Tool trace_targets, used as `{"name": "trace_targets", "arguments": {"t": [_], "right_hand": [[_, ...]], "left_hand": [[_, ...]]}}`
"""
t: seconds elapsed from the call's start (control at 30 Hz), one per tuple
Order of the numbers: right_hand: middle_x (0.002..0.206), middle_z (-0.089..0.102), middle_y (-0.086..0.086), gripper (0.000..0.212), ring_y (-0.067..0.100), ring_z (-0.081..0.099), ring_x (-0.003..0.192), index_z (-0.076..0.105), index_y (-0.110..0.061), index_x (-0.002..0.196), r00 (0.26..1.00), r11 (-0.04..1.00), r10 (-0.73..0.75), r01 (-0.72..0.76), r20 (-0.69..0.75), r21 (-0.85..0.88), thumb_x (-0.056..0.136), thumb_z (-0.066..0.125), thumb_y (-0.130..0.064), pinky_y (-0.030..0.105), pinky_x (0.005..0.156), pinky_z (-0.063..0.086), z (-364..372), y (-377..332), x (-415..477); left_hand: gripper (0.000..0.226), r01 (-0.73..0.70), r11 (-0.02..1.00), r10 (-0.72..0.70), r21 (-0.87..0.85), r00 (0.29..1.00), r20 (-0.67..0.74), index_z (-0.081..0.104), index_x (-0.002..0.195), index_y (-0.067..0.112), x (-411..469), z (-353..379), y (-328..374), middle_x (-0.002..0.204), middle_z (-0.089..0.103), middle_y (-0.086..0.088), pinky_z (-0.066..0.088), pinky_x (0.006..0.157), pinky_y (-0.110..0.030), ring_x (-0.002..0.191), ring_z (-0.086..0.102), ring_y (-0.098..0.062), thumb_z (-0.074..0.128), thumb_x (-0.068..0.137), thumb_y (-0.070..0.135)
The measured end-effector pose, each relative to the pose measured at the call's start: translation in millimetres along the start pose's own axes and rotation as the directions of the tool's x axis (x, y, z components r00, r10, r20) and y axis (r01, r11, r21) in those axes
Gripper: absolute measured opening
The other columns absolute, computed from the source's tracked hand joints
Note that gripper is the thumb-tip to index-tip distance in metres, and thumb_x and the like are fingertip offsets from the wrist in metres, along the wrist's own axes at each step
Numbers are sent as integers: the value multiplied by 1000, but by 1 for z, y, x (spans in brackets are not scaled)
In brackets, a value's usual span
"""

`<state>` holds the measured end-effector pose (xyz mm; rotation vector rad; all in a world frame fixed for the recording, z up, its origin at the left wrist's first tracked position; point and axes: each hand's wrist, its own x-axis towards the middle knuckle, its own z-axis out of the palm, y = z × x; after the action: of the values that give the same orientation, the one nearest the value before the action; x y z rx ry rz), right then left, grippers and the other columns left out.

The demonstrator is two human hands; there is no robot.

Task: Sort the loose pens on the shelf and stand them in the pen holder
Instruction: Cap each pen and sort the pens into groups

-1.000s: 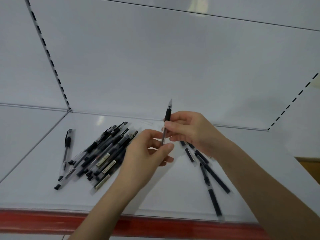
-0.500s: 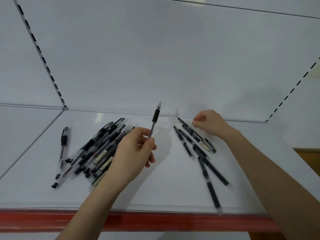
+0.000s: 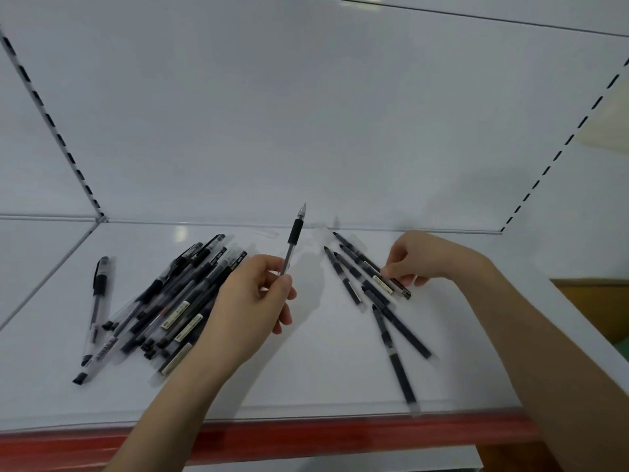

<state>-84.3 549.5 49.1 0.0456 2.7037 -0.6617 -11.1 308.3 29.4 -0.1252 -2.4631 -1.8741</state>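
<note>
Pen (image 3: 294,237) points tip-up in left hand (image 3: 252,303) (right hand (image 3: 420,258) pinches clipped pen (image 3: 399,288)).

- A heap of pens (image 3: 177,301) lies on the left of the shelf (image 3: 306,386), with a lone pen (image 3: 98,294) just to its left.
- A fan of pens (image 3: 367,287) lies to the right, well apart from the heap.
- Between them, the left hand (image 3: 248,308) holds a raised pen (image 3: 294,236) above the shelf.
- The right hand (image 3: 418,257) pinches at the fan's right edge.

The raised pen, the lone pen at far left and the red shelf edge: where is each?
raised pen (image 3: 294,232): head view, on its black grip.
lone pen (image 3: 99,284): head view, on its black grip.
red shelf edge (image 3: 340,436): head view, middle of the strip.
</note>
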Motion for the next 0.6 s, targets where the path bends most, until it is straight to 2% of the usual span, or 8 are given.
{"name": "trace_targets", "arguments": {"t": [0.17,0.27,0.37,0.5,0.6], "right_hand": [[65,59,1,16,8,55,58,60,-11,77,999,999,-42,42,-20,7,86,62,-24,17,54,46,9,-4,-3],[60,57,2,19,8,52,55,59,-13,71,998,998,-61,62,-19,28,85,63,-25,16,51,44,13,-7,-5],[62,57,3,19,10,52,56,60,-9,75,998,995,-68,69,-19,73,85,63,-25,15,50,44,15,-8,-6],[77,66,6,17,13,60,65,57,-11,76,992,940,-85,110,-91,322,89,57,-22,18,56,49,10,-9,-10],[80,69,10,19,18,66,63,52,-9,81,985,772,-115,170,-128,613,95,47,-20,23,58,55,4,-20,-18]], "left_hand": [[15,-2,1000,2,1,1000,10,53,89,23,-1,2,1,78,64,-7,44,41,-17,41,53,-4,49,90,8],[13,-1,1000,1,6,1000,11,54,92,20,-2,2,2,77,64,-7,44,41,-17,41,53,-4,48,90,8],[12,0,1000,0,8,1000,8,55,93,19,-3,1,2,78,64,-7,44,41,-18,41,53,-5,49,90,8],[13,14,1000,-14,2,1000,-1,55,93,18,-6,-1,3,77,65,-7,43,41,-18,41,52,-5,48,90,8],[12,2,1000,-2,-2,1000,0,56,97,15,-7,-1,5,75,64,-5,41,40,-17,39,49,-4,48,90,8]]}}
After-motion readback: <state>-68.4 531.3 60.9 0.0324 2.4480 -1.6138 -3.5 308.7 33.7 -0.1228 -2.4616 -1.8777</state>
